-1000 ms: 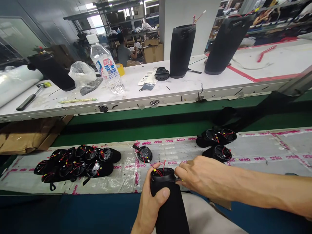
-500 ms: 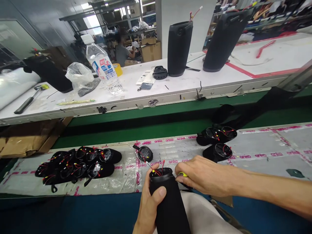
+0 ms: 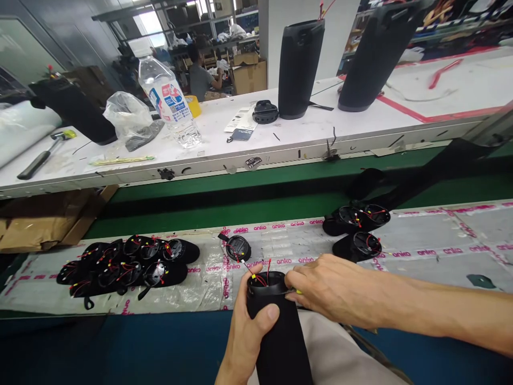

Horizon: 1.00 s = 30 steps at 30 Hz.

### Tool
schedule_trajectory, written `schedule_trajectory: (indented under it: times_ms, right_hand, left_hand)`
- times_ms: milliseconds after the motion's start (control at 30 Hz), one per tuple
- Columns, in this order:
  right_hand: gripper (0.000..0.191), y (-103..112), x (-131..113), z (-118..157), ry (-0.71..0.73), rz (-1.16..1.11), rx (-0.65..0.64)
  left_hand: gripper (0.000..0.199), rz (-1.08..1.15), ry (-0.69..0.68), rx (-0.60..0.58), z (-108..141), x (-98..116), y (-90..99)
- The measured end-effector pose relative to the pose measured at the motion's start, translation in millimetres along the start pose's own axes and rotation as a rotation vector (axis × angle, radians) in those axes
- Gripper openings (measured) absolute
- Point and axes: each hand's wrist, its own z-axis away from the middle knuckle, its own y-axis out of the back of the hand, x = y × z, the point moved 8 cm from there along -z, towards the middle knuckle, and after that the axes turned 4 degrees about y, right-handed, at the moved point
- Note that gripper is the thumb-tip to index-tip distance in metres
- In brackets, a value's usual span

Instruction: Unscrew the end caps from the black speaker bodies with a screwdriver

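Observation:
My left hand point(image 3: 252, 331) is wrapped round a black cylindrical speaker housing point(image 3: 280, 337), its thumb across the front. The housing stands tilted near my lap, with its open rim upward and red wires point(image 3: 262, 278) sticking out. At the right side of that rim, my right hand point(image 3: 316, 286) is closed on a small tool with a yellow handle point(image 3: 298, 292). A thin tip of it reaches the rim; the rest is hidden by the fingers. Just beyond the housing lies a round black end cap point(image 3: 238, 248) with a strap.
Several black housings with wires point(image 3: 132, 264) lie grouped at the left of the bench, and more point(image 3: 356, 246) at the right. On the shelf stand a water bottle point(image 3: 170, 101), a hammer point(image 3: 46, 155), a black ring part point(image 3: 265, 112) and upright speakers point(image 3: 301, 69). A person point(image 3: 202, 75) sits behind.
My right hand has shifted slightly left, closer against the rim, with the tool. The left hand keeps its hold on the housing. The view has tipped down a little.

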Motion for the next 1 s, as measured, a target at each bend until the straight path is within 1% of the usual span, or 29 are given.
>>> schedule_trajectory:
  times_ms: [167,300,433,533,600,700,833,900,1000]
  right_hand:
    - [0.021,5.3,-3.0,1.2,0.009,0.061,0.014]
    - [0.022,2.5,-3.5,1.5,-0.001,0.12,0.015]
    - [0.022,4.6,-2.6,-0.5,-0.011,0.094,0.022]
    - [0.023,4.1,-2.8,-3.2,0.006,0.063,-0.03]
    - [0.023,0.2,-0.8,-4.8,-0.005,0.051,-0.079]
    - [0.023,-10.2,4.0,-6.6,-0.022,0.008,-0.112]
    - [0.023,-22.5,15.0,-5.7,-0.089,-0.191,-0.05]
    - [0.022,-24.7,20.5,-3.3,-0.138,-0.284,-0.017]
    - [0.022,-23.5,21.7,-0.7,-0.165,-0.296,-0.019]
  left_hand:
    - [0.087,-0.024,0.006,-0.011,-1.5,-1.3,-1.1]
    - [0.084,-0.064,-0.025,0.034,-2.5,-3.8,3.4]
    - [0.086,-0.105,-0.04,0.066,-2.6,-5.9,7.8]
    - [0.085,-0.117,-0.034,0.077,-3.5,-6.6,9.0]
    - [0.083,-0.113,-0.04,0.086,-4.9,-7.0,9.3]
    - [0.081,-0.023,-0.01,0.054,-8.9,-13.4,7.4]
    - [0.091,0.138,0.052,-0.033,-12.6,-23.5,4.8]
    - [0.094,0.157,0.064,-0.07,-12.7,-24.6,4.4]
    - [0.096,0.151,0.066,-0.09,-12.4,-24.1,5.0]
